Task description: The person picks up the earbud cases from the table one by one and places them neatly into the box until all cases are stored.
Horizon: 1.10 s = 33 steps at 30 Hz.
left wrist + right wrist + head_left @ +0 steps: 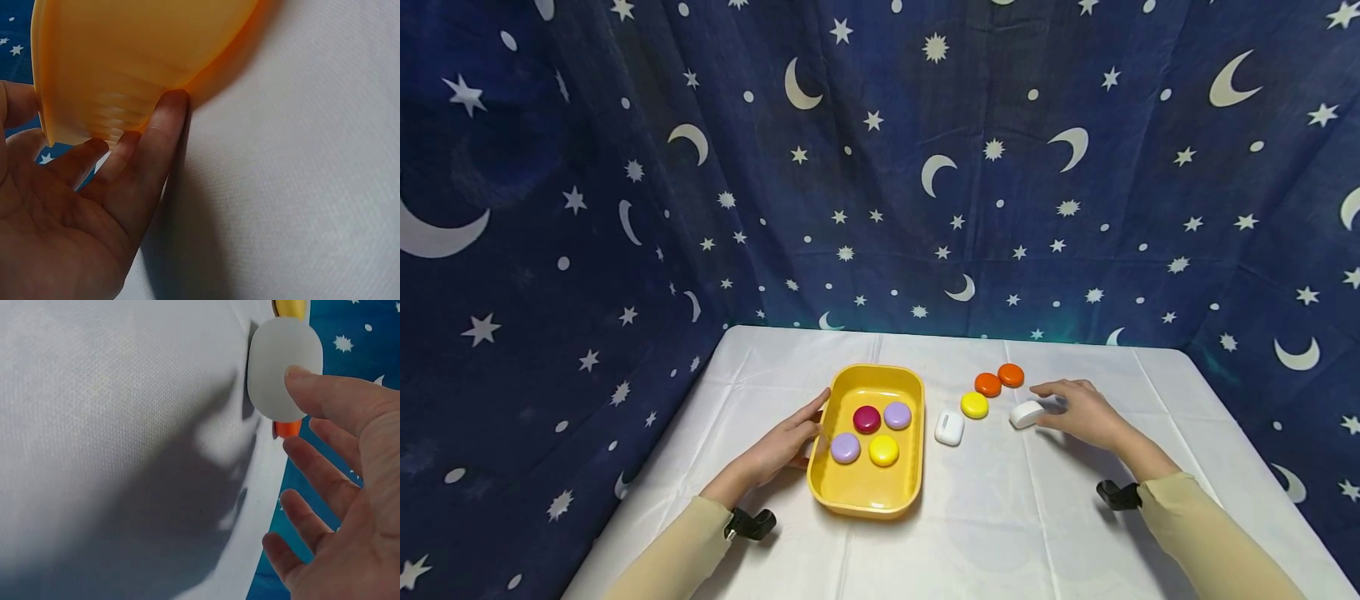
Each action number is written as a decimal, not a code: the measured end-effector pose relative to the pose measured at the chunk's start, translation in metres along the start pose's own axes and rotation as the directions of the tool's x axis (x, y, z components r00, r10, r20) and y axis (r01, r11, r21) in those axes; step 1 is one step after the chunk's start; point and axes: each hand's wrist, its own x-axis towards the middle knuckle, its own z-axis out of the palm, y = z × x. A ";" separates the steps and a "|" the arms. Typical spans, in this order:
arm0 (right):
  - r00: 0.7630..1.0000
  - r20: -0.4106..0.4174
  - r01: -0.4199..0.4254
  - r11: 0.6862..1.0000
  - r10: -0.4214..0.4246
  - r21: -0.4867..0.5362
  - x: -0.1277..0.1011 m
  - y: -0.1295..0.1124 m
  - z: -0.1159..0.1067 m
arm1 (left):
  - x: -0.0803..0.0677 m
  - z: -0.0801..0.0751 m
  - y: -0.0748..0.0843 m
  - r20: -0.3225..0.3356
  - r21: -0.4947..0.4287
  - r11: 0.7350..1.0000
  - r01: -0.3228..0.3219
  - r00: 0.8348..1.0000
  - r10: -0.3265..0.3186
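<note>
While the left hand is resting against the outer wall of the yellow tray at its 9 o'clock side, its fingers are lying nearly straight along the plastic, bracing rather than gripping, a placement that appears to be steadying the tray on the white tablecloth. Inside the tray, four round discs are sitting flat: a maroon disc, a lilac disc, a second lilac disc and a yellow disc. Just beyond the tray's 3 o'clock wall, a white case is lying on the cloth, with a loose yellow disc at its 1 o'clock and two orange discs farther back, touching one another. Further right, the right hand is hovering low with fingers spread and relaxed, its thumb tip touching a second white case at the hand's 9 o'clock; nothing is yet enclosed in that hand.
</note>
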 end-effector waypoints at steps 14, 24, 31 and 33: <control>0.996 0.091 0.012 0.994 -0.022 0.111 0.009 0.010 0.005 | 0.001 0.001 0.000 -0.011 0.003 1.000 0.006 1.000 -0.006; 0.992 0.119 -0.050 0.986 0.031 0.161 0.007 0.006 0.006 | 0.000 0.001 0.000 -0.009 -0.004 1.000 0.001 1.000 -0.001; 0.993 0.110 -0.064 0.987 0.048 0.148 0.006 0.006 0.008 | 0.002 -0.001 -0.002 -0.005 -0.006 1.000 0.002 1.000 -0.002; 0.993 0.108 -0.072 0.987 0.057 0.145 0.006 0.006 0.008 | 0.002 -0.001 -0.002 -0.004 -0.005 1.000 0.003 1.000 -0.003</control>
